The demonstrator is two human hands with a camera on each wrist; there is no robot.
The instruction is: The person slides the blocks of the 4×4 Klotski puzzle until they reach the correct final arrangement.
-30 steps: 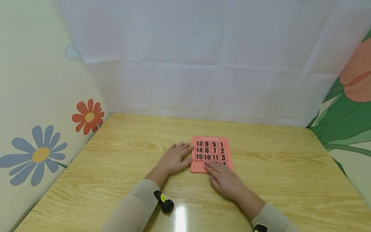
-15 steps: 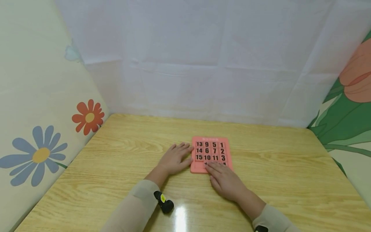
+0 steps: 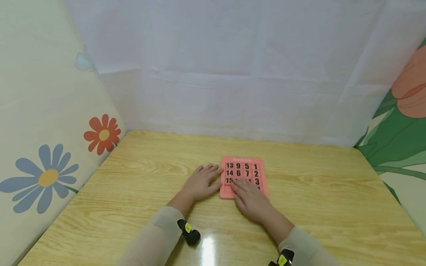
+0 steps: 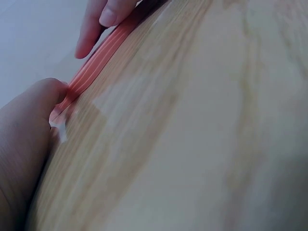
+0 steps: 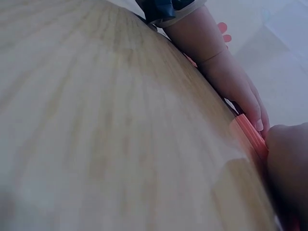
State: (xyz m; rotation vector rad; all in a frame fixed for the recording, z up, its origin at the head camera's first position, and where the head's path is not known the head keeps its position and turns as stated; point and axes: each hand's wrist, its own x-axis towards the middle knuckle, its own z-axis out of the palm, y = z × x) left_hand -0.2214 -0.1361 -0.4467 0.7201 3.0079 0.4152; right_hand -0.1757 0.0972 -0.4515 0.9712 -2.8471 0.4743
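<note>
A pink number slide puzzle point(image 3: 246, 169) lies flat on the table in the head view. Black numbers mark its tiles, and a gap shows at the bottom left of the grid. My left hand point(image 3: 202, 182) rests on the table with its fingertips and thumb touching the puzzle's left edge. Over the lower rows lies my right hand point(image 3: 252, 201), fingers extended on the tiles, covering several numbers. The puzzle's ridged pink side point(image 4: 103, 55) shows in the left wrist view. In the right wrist view, the near hand point(image 5: 291, 163) hides part of that side.
The wooden table point(image 3: 133, 184) reaches back to a white cloth point(image 3: 206, 66). Panels printed with flowers stand at the left point(image 3: 50, 177) and right. A black wrist camera point(image 3: 189, 232) sits on the left sleeve.
My right hand has shifted slightly left and up the puzzle, from the bottom row onto the third row, now covering 10 and part of 11. The left hand stays in place.
</note>
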